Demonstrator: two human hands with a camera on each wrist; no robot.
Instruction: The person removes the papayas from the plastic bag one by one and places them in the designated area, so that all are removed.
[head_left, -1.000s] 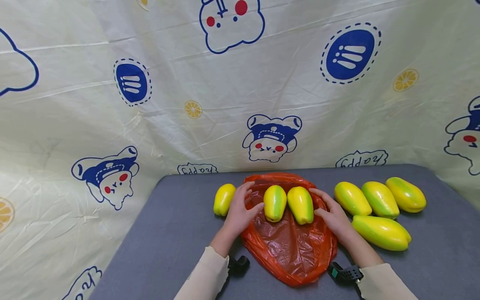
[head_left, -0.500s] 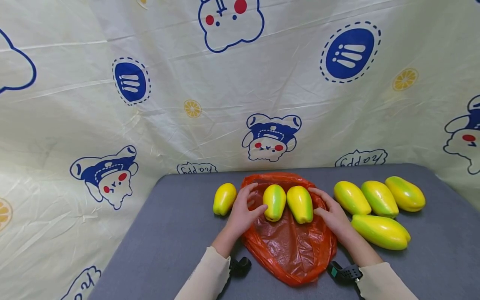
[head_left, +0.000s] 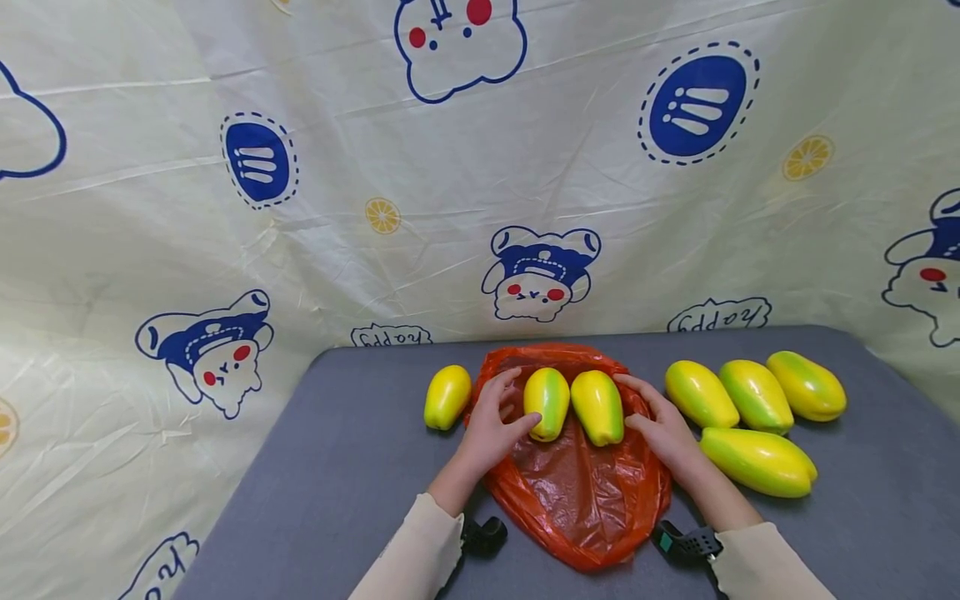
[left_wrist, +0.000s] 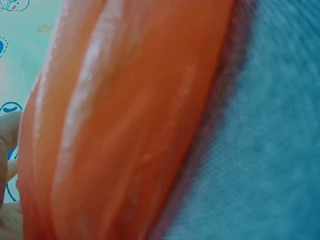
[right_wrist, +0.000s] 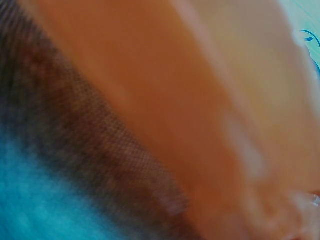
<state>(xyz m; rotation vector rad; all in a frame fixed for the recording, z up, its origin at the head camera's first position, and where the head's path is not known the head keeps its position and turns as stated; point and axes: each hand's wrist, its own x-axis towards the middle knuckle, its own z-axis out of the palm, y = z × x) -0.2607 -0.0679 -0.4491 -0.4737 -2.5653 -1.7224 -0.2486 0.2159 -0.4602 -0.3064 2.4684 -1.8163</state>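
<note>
- Head view, centre: a red plastic bag lies spread open on a grey tabletop. Within its rim, toward the far side, two yellow-green fruits lie side by side, a left bagged fruit and a right bagged fruit.
- Head view, hands: the left hand is at the bag's left side, fingers relaxed and thumb spread away from them; the thumb tip overlaps the edge of the left bagged fruit, though contact is hard to tell. The right hand is at the bag's right side, fingers loose and grasping nothing visible, just beside the right bagged fruit.
- Head view, around them: a single fruit lies left of the bag, near the left hand. To the right are a row of three fruits and, nearer the viewer, one sideways fruit. Cream sleeves and black wrist devices show below. Behind hangs a pale backdrop printed with cartoon animals and orange slices.
- Left wrist view: the bag's wall, orange-red and blurred, fills the middle; part of the left hand shows at the left edge.
- Right wrist view: mostly blurred orange bag, with the tabletop at lower left; the hand's hold cannot be told here.
</note>
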